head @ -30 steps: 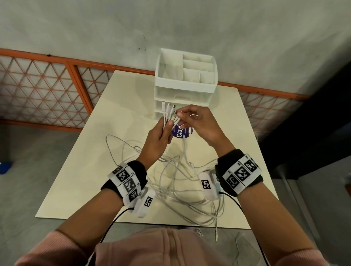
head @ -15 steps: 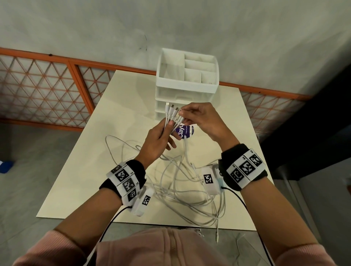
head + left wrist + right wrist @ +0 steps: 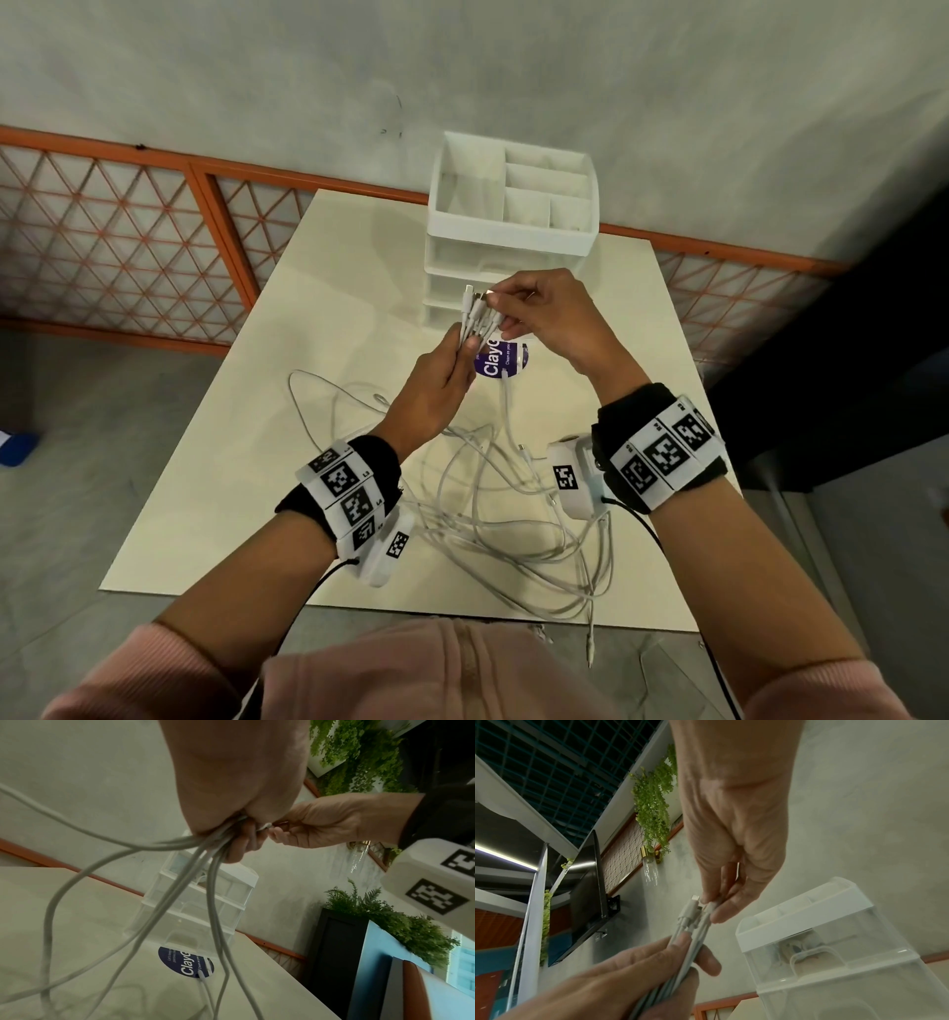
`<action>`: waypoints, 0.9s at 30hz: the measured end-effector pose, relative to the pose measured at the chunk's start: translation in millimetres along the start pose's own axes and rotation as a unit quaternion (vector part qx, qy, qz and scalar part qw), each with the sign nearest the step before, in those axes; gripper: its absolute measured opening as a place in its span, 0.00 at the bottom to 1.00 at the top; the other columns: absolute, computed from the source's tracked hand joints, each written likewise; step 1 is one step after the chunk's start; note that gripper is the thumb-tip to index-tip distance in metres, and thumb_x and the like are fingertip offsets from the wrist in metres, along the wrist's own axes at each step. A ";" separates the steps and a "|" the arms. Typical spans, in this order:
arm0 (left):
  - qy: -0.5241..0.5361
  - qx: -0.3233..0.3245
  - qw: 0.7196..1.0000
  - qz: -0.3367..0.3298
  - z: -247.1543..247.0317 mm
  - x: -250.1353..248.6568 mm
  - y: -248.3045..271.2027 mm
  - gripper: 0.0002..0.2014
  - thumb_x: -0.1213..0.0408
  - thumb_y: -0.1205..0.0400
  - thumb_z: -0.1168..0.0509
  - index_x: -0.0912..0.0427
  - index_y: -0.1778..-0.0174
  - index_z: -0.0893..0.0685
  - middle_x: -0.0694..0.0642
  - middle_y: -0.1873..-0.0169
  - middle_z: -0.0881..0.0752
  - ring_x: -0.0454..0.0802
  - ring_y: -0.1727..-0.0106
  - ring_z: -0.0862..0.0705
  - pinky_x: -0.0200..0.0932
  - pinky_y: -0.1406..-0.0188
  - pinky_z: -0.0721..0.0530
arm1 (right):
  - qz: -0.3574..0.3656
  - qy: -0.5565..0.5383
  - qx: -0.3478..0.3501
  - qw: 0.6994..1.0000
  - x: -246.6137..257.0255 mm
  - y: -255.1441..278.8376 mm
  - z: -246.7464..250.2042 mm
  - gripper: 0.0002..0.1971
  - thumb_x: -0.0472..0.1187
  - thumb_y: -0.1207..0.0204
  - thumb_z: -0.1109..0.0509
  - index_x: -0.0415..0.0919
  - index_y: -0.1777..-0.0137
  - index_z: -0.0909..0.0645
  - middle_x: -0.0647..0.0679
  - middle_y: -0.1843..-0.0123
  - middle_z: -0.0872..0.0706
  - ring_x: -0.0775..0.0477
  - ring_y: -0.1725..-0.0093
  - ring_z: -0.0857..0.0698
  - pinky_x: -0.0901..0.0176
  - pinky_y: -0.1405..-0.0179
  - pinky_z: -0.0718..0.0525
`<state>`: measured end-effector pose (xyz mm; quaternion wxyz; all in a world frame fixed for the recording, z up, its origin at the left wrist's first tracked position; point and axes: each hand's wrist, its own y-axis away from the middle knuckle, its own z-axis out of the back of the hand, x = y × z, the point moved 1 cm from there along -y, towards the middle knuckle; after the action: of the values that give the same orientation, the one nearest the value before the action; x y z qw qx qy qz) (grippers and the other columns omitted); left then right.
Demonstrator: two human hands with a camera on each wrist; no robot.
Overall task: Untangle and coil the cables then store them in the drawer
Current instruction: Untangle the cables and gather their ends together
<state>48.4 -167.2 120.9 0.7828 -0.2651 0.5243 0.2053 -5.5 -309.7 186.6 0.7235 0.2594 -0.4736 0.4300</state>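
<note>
Right hand [image 3: 549, 313] has risen, pinching connector ends [image 3: 477, 308] gripped by left hand [image 3: 436, 390]; white cables [image 3: 513, 514] below remain tangled, uncoiled, before the closed drawer organizer [image 3: 513, 241].

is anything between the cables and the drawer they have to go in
Nothing lies between, but the drawers of the white organizer look closed. The left hand grips the cable bundle just in front of it; the right hand pinches the connector ends.
</note>
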 end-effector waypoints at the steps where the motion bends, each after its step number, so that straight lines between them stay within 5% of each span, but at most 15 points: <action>1: -0.004 -0.002 1.000 0.003 -0.2 -0.8 -0.5 0.13 0.56 0.11 0.53 0.58 0.52 0.27 0.56 0.73 0.29 0.48 0.71 0.33 0.38 0.70 0.32 | 0.005 0.001 0.008 1.000 1.1 -0.5 -0.8 0.10 0.36 0.23 0.29 0.33 0.45 0.14 0.39 0.61 0.13 0.46 0.64 0.13 0.61 0.60 0.10; 5: -0.010 0.008 1.000 0.025 0.3 -0.7 -2.7 0.16 0.54 0.11 0.53 0.60 0.55 0.28 0.50 0.73 0.30 0.49 0.68 0.32 0.41 0.66 0.31 | 0.011 -0.012 0.041 0.999 2.3 -2.1 -3.1 0.11 0.40 0.22 0.30 0.36 0.44 0.13 0.35 0.53 0.11 0.39 0.59 0.12 0.56 0.55 0.10; 9: 0.021 0.003 0.999 0.026 1.8 0.7 0.0 0.17 0.54 0.11 0.53 0.62 0.55 0.27 0.50 0.72 0.31 0.44 0.69 0.33 0.36 0.67 0.31 | -0.006 -0.020 0.077 0.997 3.0 -3.8 -0.4 0.12 0.39 0.23 0.29 0.32 0.43 0.15 0.32 0.53 0.14 0.40 0.59 0.14 0.61 0.56 0.11; 12: 0.025 -0.003 0.999 0.021 2.4 0.4 0.8 0.15 0.54 0.11 0.53 0.55 0.57 0.27 0.51 0.72 0.31 0.43 0.69 0.33 0.33 0.68 0.31 | -0.007 -0.018 0.085 0.996 3.7 -4.5 -0.1 0.13 0.40 0.22 0.30 0.32 0.42 0.15 0.37 0.54 0.14 0.44 0.60 0.14 0.61 0.55 0.11; 17: -0.012 0.059 0.998 0.013 4.7 -2.1 -1.3 0.12 0.52 0.12 0.55 0.40 0.59 0.32 0.55 0.70 0.30 0.51 0.67 0.32 0.44 0.64 0.29 | -0.003 -0.026 0.095 0.995 3.7 -7.6 -5.5 0.09 0.39 0.22 0.31 0.34 0.48 0.14 0.41 0.56 0.12 0.42 0.57 0.14 0.55 0.53 0.11; 21: -0.039 0.096 0.994 0.021 8.3 0.3 -3.8 0.11 0.52 0.12 0.55 0.39 0.59 0.33 0.57 0.69 0.29 0.52 0.66 0.31 0.46 0.60 0.27 | 0.013 -0.018 0.087 0.996 4.0 -8.0 -6.9 0.10 0.39 0.22 0.30 0.35 0.44 0.16 0.40 0.58 0.15 0.42 0.59 0.15 0.55 0.56 0.12; 24: -0.034 0.105 0.994 0.026 12.2 2.0 -7.6 0.11 0.53 0.12 0.54 0.41 0.59 0.33 0.51 0.71 0.30 0.45 0.69 0.32 0.39 0.64 0.27 | 0.048 -0.008 0.099 0.994 5.3 -6.9 -7.1 0.13 0.39 0.21 0.32 0.43 0.37 0.16 0.35 0.51 0.14 0.44 0.59 0.15 0.61 0.59 0.13; 27: 0.010 0.126 0.991 0.044 13.6 2.0 -10.2 0.09 0.54 0.12 0.53 0.41 0.56 0.31 0.49 0.71 0.33 0.39 0.75 0.34 0.29 0.73 0.32 | 0.058 -0.017 0.079 0.995 3.4 -9.4 -7.6 0.11 0.39 0.22 0.30 0.39 0.42 0.13 0.38 0.49 0.11 0.41 0.57 0.13 0.62 0.61 0.14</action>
<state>64.9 -166.4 125.3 0.7945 -0.1432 0.5652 0.1694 6.8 -307.1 186.8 0.6663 0.2954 -0.4644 0.5032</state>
